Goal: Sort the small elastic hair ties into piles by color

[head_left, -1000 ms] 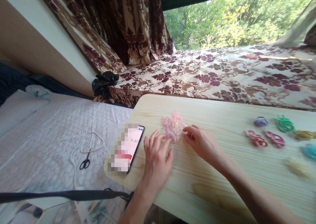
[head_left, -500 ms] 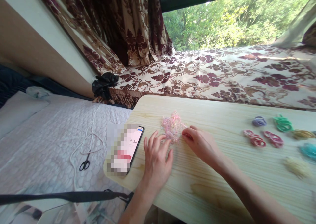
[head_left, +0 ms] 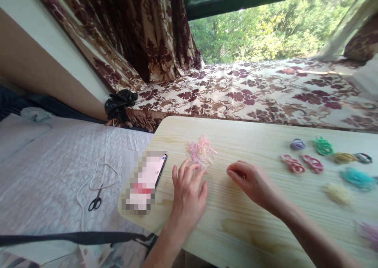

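Note:
A loose pile of thin pastel elastic bands [head_left: 202,152], mostly pink, lies on the light wooden table. My left hand [head_left: 189,191] rests palm down with its fingers spread, the fingertips at the pile's near edge. To the right of the pile, apart from it, my right hand [head_left: 249,181] hovers low over the table with thumb and fingers pinched together. Whatever is in that pinch is hidden or too small to see.
At right lie bunches of hair ties: purple [head_left: 297,144], green [head_left: 323,146], red [head_left: 293,164], pink [head_left: 313,163], mustard [head_left: 345,157], teal [head_left: 357,178], cream [head_left: 338,194] and lilac [head_left: 369,232]. A phone [head_left: 147,183] lies at the table's left edge. Scissors [head_left: 95,202] and a white cable [head_left: 79,195] are on the bed.
My right hand has drawn away from the pile to the right, still pinched. My left hand stays by the pile. The view has shifted slightly to the right.

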Tool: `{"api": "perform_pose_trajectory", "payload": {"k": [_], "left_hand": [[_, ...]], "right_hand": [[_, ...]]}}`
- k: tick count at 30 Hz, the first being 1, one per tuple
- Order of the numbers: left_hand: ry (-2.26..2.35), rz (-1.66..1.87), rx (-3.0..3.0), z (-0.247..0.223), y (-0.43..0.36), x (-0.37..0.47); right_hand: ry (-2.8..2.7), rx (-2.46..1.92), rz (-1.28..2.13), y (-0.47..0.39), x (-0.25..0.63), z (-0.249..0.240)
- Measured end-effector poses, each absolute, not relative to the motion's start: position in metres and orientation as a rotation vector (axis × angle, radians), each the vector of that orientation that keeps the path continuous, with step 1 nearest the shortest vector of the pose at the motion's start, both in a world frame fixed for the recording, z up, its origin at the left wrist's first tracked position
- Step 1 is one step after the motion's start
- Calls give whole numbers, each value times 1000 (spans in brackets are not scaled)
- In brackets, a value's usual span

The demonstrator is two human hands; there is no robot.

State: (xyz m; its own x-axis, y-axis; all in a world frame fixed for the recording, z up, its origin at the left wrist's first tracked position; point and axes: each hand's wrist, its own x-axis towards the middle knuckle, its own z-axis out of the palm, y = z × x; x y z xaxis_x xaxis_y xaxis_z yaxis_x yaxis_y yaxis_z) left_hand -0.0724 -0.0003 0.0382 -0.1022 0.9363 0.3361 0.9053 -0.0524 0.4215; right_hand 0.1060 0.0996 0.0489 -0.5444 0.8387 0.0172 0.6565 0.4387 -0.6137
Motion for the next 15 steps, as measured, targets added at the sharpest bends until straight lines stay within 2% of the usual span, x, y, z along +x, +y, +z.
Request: {"api": "perform_pose_trajectory", "payload": {"k": [6, 15], "left_hand": [[1953, 881, 2183, 39, 4, -45], [1763, 805, 2307, 45, 11, -5]], "right_hand": [[-2289, -1354, 821, 80, 138, 57], [-1972, -1606, 583, 24, 247, 63]]}}
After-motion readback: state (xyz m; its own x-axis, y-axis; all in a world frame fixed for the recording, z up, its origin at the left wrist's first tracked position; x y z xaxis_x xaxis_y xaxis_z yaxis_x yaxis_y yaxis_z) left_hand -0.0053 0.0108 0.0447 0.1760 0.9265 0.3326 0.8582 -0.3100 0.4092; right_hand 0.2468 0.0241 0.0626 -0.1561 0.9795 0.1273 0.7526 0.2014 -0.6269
